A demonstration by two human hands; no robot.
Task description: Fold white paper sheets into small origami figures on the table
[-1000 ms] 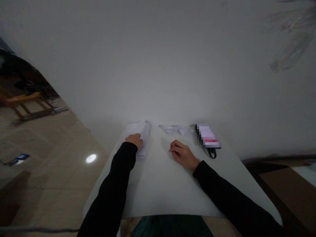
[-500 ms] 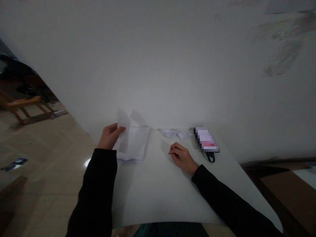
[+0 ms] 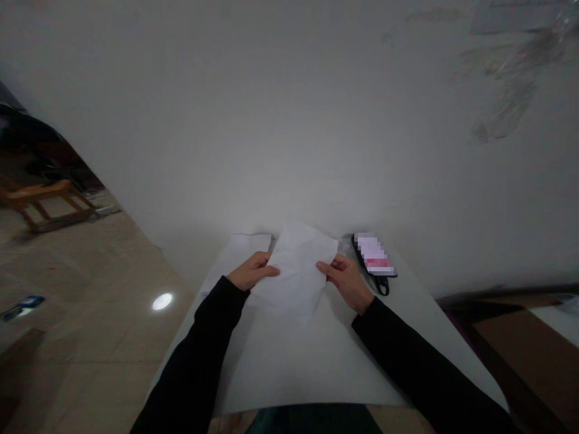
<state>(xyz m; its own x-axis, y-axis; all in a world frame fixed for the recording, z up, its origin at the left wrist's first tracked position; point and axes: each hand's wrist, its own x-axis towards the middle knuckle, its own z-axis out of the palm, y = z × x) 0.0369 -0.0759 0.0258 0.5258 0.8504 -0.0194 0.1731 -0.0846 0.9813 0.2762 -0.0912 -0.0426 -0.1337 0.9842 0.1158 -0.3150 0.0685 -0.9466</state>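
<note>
A creased white sheet of paper (image 3: 296, 277) is held above the table between my two hands. My left hand (image 3: 253, 271) pinches its left edge, thumb on top. On the opposite edge, my right hand (image 3: 346, 277) grips it with the thumb in front and fingers behind. More white paper (image 3: 244, 244) lies flat on the table at the left, partly covered by my left hand and the held sheet. The folded white pieces near the wall are mostly hidden behind the sheet and my right hand.
A phone (image 3: 375, 253) with a blurred screen and a black strap (image 3: 382, 284) lies right of my right hand. The white table (image 3: 289, 361) meets a wall (image 3: 289, 120) at its back. Left on the floor stands a wooden chair (image 3: 45, 193); cardboard (image 3: 529, 343) is at the right.
My left hand has brought a sheet rightward from the paper at the left to the middle. My right hand, which held no visible thing before, now grips the sheet's right edge.
</note>
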